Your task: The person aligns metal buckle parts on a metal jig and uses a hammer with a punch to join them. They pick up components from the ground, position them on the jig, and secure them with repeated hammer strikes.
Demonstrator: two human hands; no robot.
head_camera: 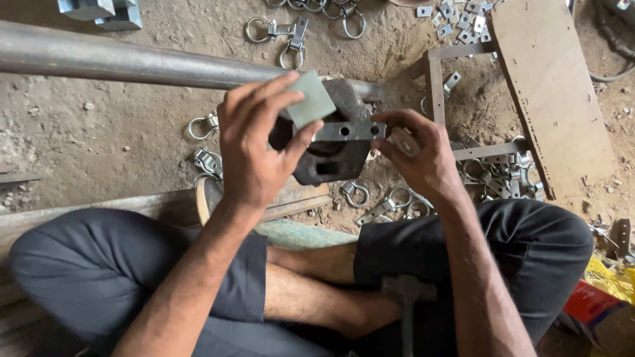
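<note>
My left hand [254, 142] pinches a small pale green flat square piece [309, 99] between thumb and fingers, held above a dark iron block [331, 162] on the dirt floor. A flat metal strip with holes [349, 131] lies across the top of that block. My right hand [423, 155] grips the strip's right end and also holds a small pale piece against its fingers. Both hands are close together over the block. I sit cross-legged in dark shorts.
A long steel pipe [132, 63] runs across the upper left. Ring clamps [291, 36] and several small metal brackets [456, 16] lie scattered on the ground. A wooden board [549, 86] lies at right beside an angle-iron frame [434, 79]. A hammer head [407, 291] rests by my legs.
</note>
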